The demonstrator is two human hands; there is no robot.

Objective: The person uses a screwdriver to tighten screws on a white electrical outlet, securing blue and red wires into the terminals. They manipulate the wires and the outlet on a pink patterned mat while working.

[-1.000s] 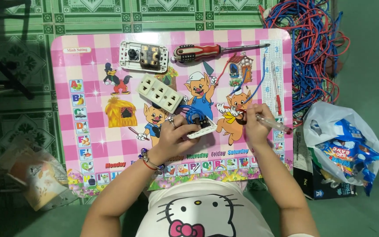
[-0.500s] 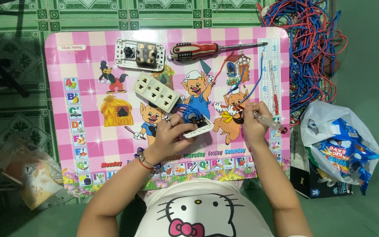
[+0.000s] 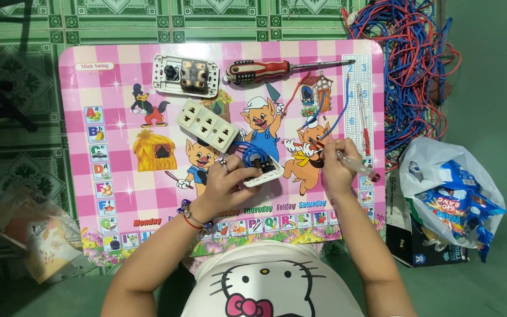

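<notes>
My left hand (image 3: 229, 179) grips a small white electrical part (image 3: 263, 174) with blue wires (image 3: 247, 154) looping out of it, on a pink cartoon table (image 3: 118, 94). My right hand (image 3: 331, 164) holds a thin clear-handled tester screwdriver (image 3: 356, 165), its tip pointing left toward the part. A cream triple socket block (image 3: 208, 125) lies just above my left hand. Further back lie a white switch plate (image 3: 185, 75) and a red-and-black screwdriver (image 3: 277, 70).
A tangle of red and blue wires (image 3: 409, 70) lies on the green floor at the right. Below it sits a white plastic bag with blue packets (image 3: 450, 196). Another thin red tool (image 3: 364, 120) lies near the table's right edge. Crumpled wrappers (image 3: 36, 235) lie at the left.
Both hands stay on the part and the tester, barely shifting. The camera view has drifted slightly.
</notes>
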